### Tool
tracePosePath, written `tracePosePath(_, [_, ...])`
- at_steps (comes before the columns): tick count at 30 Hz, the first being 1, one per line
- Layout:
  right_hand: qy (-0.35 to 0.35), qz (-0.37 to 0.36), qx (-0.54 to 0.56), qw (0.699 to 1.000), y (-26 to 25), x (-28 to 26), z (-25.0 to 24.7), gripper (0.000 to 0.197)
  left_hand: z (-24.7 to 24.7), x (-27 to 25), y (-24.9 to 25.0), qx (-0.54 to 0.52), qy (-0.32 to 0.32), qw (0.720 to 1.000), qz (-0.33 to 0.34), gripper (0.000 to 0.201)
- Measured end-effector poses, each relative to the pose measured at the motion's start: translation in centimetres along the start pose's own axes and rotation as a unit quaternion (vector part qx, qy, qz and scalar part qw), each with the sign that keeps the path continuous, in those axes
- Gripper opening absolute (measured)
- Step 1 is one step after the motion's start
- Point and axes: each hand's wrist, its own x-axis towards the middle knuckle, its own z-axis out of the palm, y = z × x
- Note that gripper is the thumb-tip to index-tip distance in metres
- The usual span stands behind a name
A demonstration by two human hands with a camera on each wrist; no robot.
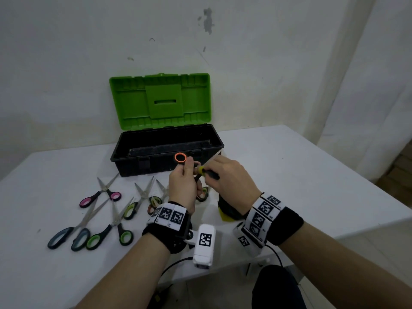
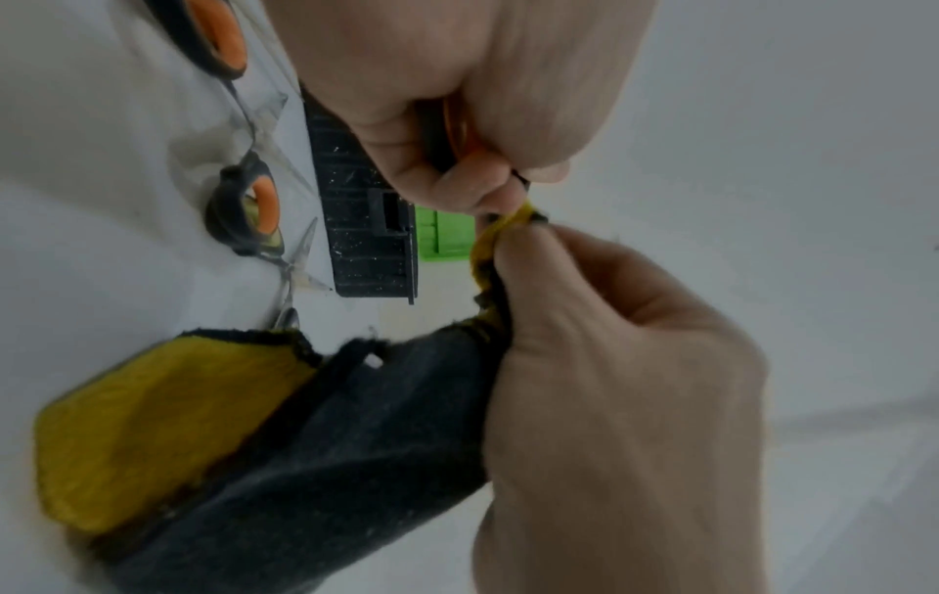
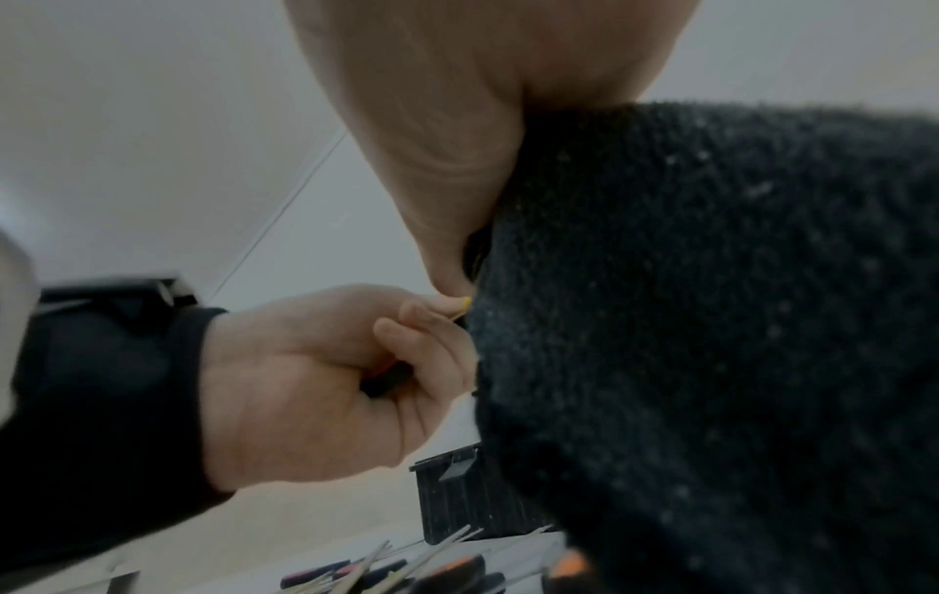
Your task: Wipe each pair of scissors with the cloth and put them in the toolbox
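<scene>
My left hand (image 1: 188, 175) grips the black handle of a pair of scissors whose orange-lined ring (image 1: 180, 157) sticks up above my thumb. My right hand (image 1: 214, 172) pinches the dark-and-yellow cloth (image 1: 226, 211) around the scissors just past the handle, so the blades are hidden. In the left wrist view the cloth (image 2: 315, 442) hangs from my right hand (image 2: 609, 361), and the orange-and-black handle (image 2: 452, 128) sits in my left fist. The open toolbox (image 1: 138, 167), black with a green lid (image 1: 160, 101), stands just behind both hands. In the right wrist view the cloth (image 3: 711, 321) fills the right side.
Several scissors lie on the white table (image 1: 289, 175) left of my hands: a pink-handled pair (image 1: 100, 196), a grey-blue pair (image 1: 71, 233), green-handled pairs (image 1: 111, 228). An orange-handled pair (image 2: 249, 217) lies under my hands. The table's right edge drops off near the wall.
</scene>
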Motion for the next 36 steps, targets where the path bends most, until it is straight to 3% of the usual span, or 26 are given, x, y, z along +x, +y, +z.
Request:
tracePosePath(4, [0.029, 0.026, 0.017, 0.999, 1.2, -0.8, -0.6, 0.009, -1.1, 1.0, 0.0, -0.002, 0.022, 1.0, 0.013, 0.038])
tracePosePath(9, [0.138, 0.043, 0.075, 0.987, 2.1, -0.1, -2.6, 0.009, -1.5, 1.5, -0.2, 0.001, -0.01, 1.0, -0.025, 0.04])
tracePosePath(13, [0.16, 0.126, 0.164, 0.965, 3.3, 0.2, -4.0, 0.007, -1.8, 2.2, -0.3, 0.008, -0.038, 0.997, -0.063, 0.042])
tracePosePath(17, [0.122, 0.229, 0.336, 0.905, 3.9, 0.2, -4.9, 0.005, -2.1, 2.8, 0.2, -0.036, -0.102, 0.989, -0.101, 0.04])
tracePosePath(22, [0.046, 0.289, 0.408, 0.865, 4.6, -0.3, -4.6, 0.009, -2.5, 2.7, 0.2, -0.097, -0.191, 0.972, -0.093, 0.021])
tracePosePath(26, [-0.008, 0.285, 0.426, 0.859, 4.6, -0.4, -4.0, 0.012, -2.7, 2.8, -0.3, 0.071, -0.177, 0.982, -0.011, 0.013])
tracePosePath(29, [-0.023, 0.31, 0.44, 0.842, 4.6, -0.6, -3.7, 0.019, -3.0, 3.1, -1.0, 0.195, -0.162, 0.965, 0.061, 0.004])
tracePosePath(31, [-0.049, 0.296, 0.432, 0.851, 4.9, -0.8, -3.4, 0.025, -3.4, 3.3, -1.3, 0.236, -0.151, 0.958, 0.067, 0.012])
tracePosePath(34, [-0.052, 0.254, 0.376, 0.89, 4.9, -1.1, -2.9, 0.019, -3.8, 3.6, -1.1, 0.3, -0.179, 0.934, 0.073, 0.026])
tracePosePath(36, [-0.05, 0.216, 0.307, 0.926, 4.8, -1.2, -2.6, 0.014, -3.9, 3.5, -1.0, 0.314, -0.207, 0.922, 0.095, 0.015])
